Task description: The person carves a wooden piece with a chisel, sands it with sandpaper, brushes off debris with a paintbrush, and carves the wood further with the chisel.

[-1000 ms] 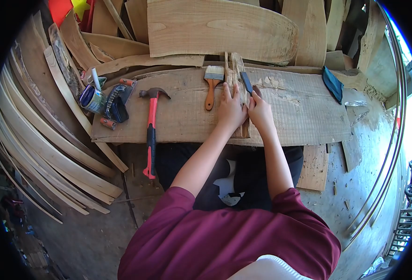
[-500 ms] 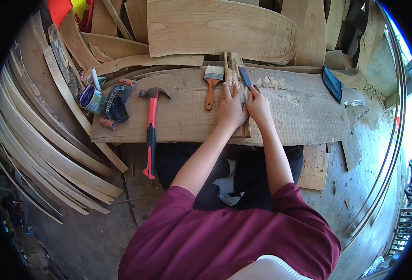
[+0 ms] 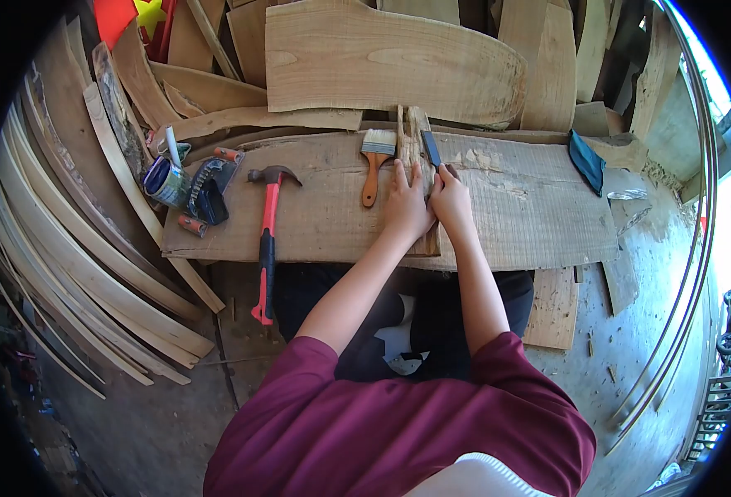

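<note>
My left hand (image 3: 407,205) lies on a narrow, rough wooden piece (image 3: 410,141), its fingers stretched out and pointing away from me. Close beside it, my right hand (image 3: 451,199) is closed on a dark flat-bladed tool (image 3: 430,147), whose blade points forward along the right side of that piece. The wooden piece rests on a wide plank (image 3: 523,224). Just left of the piece lies a paintbrush (image 3: 371,176) with pale bristles and a wooden handle. The grip end of the tool is hidden by my right hand.
A red and black hammer (image 3: 268,240) lies over the plank's front edge. Further left are a can (image 3: 165,182) and a black tool with orange ends (image 3: 208,195). A teal cloth (image 3: 586,161) is at the right. Curved wood strips (image 3: 92,273) fill the left side.
The whole view has shifted slightly, so the plank appears lower. My right hand and the flat-bladed tool have moved a little beside the wooden piece; the blade now points more nearly straight ahead.
</note>
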{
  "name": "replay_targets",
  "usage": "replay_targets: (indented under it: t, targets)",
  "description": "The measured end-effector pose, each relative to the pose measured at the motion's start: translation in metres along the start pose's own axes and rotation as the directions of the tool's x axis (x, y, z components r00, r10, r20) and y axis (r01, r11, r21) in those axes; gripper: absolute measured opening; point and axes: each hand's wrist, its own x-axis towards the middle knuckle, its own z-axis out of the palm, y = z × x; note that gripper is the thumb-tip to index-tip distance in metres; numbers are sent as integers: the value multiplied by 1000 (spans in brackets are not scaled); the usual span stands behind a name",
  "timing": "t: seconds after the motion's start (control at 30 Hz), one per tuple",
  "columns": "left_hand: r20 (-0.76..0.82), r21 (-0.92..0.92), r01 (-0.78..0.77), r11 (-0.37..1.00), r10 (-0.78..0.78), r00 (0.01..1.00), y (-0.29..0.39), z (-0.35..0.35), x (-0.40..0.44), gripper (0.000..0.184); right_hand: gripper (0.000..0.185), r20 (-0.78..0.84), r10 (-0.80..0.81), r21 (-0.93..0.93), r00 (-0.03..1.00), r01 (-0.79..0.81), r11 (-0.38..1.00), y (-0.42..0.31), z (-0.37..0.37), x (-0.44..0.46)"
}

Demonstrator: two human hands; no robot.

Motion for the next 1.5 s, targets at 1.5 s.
replay_targets:
  t: [1.5]
  targets:
    - [-60,-62,-38,997,34,998,-3,7,-5,77,37,251,191,201,949,-244,949,-13,-37,-10]
